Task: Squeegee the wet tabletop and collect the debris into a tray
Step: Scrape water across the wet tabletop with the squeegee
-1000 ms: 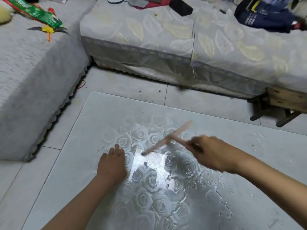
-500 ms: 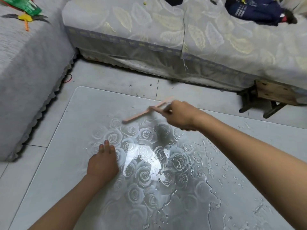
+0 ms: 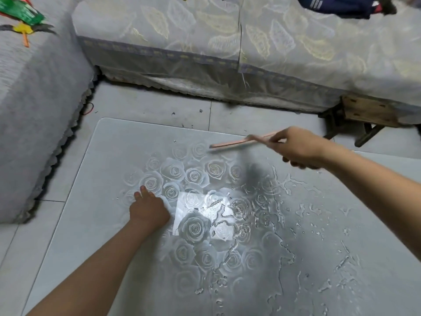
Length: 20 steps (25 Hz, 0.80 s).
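Head view: I look down on a wet tabletop point(image 3: 109, 179) with roses printed on it. The right hand point(image 3: 298, 148) is at about 2 o'clock, and its fingers curl round the handle of a pink squeegee point(image 3: 237, 142). The squeegee is near the far edge of the tabletop, at about 12 o'clock, and its long blade points left. It looks blurry, so I cannot tell if the blade touches the top. The left hand point(image 3: 149, 210) lies on the tabletop at about 9 o'clock, with its fingers straight and holding nothing. Water point(image 3: 284, 224) sits in puddles and drops on the right side, from 3 to 5 o'clock. A bright square of light point(image 3: 205, 201) shines just right of the left hand. Past the table, at 12 o'clock, I see a sofa point(image 3: 205, 42) under a leaf cover. A gray covered seat point(image 3: 34, 110) is at 10 o'clock, with a green packet point(image 3: 20, 12) on it. A little wooden stool point(image 3: 369, 112) stands on the floor point(image 3: 159, 106) at 2 o'clock.
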Tool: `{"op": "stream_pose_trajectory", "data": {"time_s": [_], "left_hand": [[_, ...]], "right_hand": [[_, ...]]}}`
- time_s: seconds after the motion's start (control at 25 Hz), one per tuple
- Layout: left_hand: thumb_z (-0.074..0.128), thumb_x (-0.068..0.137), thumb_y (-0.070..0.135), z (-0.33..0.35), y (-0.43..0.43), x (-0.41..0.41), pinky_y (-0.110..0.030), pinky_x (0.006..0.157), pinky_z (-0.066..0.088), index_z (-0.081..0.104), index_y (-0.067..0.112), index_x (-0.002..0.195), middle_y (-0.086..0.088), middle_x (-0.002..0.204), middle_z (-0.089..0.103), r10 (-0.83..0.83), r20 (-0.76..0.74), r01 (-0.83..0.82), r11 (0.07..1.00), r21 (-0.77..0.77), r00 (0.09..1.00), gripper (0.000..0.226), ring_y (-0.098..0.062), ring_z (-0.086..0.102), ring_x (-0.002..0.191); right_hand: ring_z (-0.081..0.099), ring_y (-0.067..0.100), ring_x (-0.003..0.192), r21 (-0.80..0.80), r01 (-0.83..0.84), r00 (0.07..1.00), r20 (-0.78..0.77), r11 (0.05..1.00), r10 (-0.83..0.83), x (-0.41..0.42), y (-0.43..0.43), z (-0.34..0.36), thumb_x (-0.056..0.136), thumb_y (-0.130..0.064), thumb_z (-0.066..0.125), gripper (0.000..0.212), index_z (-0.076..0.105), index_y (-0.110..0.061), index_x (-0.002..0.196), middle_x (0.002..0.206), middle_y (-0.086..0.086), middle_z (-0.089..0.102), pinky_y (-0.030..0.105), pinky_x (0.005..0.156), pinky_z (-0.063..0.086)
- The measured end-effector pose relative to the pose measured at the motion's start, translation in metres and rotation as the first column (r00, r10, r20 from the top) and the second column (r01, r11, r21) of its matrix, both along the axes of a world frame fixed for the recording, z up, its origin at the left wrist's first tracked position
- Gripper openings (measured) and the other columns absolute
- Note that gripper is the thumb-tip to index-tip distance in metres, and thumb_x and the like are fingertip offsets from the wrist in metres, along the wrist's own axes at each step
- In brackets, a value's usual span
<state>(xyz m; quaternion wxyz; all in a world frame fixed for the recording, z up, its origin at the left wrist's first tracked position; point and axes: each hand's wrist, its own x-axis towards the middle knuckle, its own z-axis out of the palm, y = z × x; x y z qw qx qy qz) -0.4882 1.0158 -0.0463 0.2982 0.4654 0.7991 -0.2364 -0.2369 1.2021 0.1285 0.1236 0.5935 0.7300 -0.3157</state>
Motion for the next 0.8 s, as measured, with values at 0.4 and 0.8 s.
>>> {"op": "stream_pose_trajectory", "data": {"time_s": [0.4,0.8], "left_hand": [[0.037,0.094,0.037,0.011,0.026,0.030,-0.040,0.110,0.030,0.042,0.017,0.141,-0.018,0.155,0.010,0.010,-0.194,-0.028,0.996,-0.087,0.981,0.051,-0.030,0.026,0.137],[0.036,0.094,0.027,-0.004,0.029,0.087,-0.044,0.104,0.034,0.023,0.016,0.142,-0.007,0.157,0.006,-0.412,-0.008,0.406,0.894,0.189,0.911,0.050,-0.021,0.017,0.143]], "right_hand": [[0.062,0.027,0.081,-0.076,-0.014,1.000,-0.010,0.997,0.014,0.065,-0.134,-0.006,0.099,-0.043,0.034,0.031,0.060,-0.029,0.108,0.094,0.005,0.069,0.033,0.070,0.049],[0.050,0.013,0.050,-0.057,0.174,0.984,-0.030,0.983,-0.176,0.090,-0.094,-0.035,0.099,-0.019,0.041,0.014,0.050,-0.015,0.109,0.073,0.002,0.055,0.020,0.036,0.034]]}}
